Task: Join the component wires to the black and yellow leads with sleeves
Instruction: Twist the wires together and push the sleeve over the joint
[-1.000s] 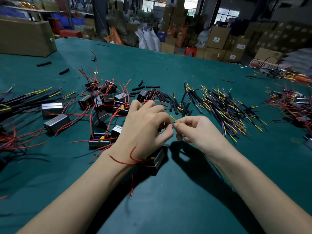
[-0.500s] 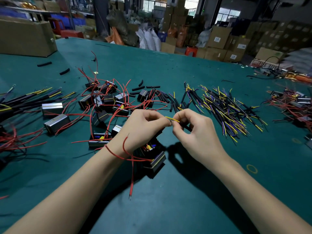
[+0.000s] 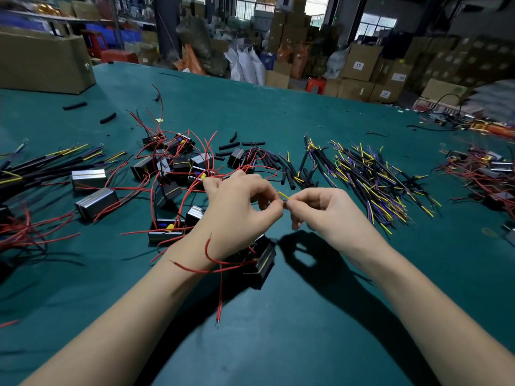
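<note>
Left hand [image 3: 237,210]: raised above the middle of the green tabletop [image 3: 306,316], fingers curled, thumb and forefinger pinching the near end of a yellow lead [image 3: 283,195].
Right hand [image 3: 326,211]: level with the left, fingertips meeting it; thumb and forefinger pinch the same small joint, other fingers curled under. What exactly sits between the tips is too small to tell.
Yellow lead: a short stretch shows above the two pinches, slanting up and away to the left.
Component [image 3: 262,260]: black block with a pale stripe, just under the left wrist, near the middle of the tabletop; whether it hangs or rests on the cloth I cannot tell.
Red wires [image 3: 220,288]: run from the component, looping over the left wrist, one hanging toward the near edge.
Black and yellow leads [image 3: 373,179]: loose heap to the right of the hands.
Black sleeves [image 3: 281,165]: short tubes scattered beyond the hands, toward the far side.
Other components [image 3: 172,168]: tangled with red wires, left of the hands.
Metal blocks [image 3: 96,203]: two, toward the left edge.
Cardboard box [image 3: 41,62]: far left corner.
</note>
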Tool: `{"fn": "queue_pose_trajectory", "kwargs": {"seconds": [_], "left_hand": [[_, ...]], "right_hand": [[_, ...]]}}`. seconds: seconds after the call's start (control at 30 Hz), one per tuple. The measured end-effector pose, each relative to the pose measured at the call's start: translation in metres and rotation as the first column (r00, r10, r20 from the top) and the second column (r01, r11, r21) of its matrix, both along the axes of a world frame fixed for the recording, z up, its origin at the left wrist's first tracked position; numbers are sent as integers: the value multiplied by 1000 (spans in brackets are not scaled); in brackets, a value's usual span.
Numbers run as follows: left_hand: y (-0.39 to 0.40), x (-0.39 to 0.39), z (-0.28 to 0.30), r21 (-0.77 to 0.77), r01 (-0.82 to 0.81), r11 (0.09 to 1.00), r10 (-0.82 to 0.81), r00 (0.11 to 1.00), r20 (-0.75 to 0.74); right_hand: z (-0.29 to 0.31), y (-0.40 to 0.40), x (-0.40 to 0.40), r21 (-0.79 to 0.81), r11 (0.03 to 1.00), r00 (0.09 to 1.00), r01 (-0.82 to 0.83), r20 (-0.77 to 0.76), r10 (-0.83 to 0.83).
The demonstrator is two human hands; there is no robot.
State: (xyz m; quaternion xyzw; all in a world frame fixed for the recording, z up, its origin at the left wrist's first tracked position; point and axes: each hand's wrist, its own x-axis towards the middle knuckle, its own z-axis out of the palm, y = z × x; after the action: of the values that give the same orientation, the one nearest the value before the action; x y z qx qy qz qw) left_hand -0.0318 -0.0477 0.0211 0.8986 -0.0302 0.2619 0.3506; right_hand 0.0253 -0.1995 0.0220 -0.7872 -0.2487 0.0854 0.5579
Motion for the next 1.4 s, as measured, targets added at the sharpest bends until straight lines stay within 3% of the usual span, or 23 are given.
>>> {"fn": "queue_pose_trajectory", "kwargs": {"seconds": [0.2, 0.33, 0.67, 1.4], "left_hand": [[9, 0, 8, 27, 89, 996, -82, 974, -209], [23, 1, 12, 29, 180, 983, -165, 949, -269], [26, 3, 5, 126, 215, 968, -182, 955, -235], [29, -1, 12, 118, 202, 972, -163, 948, -274]], "right_hand": [[-1, -2, 1, 0, 1000, 998, -5, -63, 5], [0, -5, 2, -14, 1000, 996, 4, -90, -5], [-1, -5, 1, -43, 999, 994, 12, -105, -17], [-1, -5, 2, 46, 998, 984, -32, -174, 40]]}}
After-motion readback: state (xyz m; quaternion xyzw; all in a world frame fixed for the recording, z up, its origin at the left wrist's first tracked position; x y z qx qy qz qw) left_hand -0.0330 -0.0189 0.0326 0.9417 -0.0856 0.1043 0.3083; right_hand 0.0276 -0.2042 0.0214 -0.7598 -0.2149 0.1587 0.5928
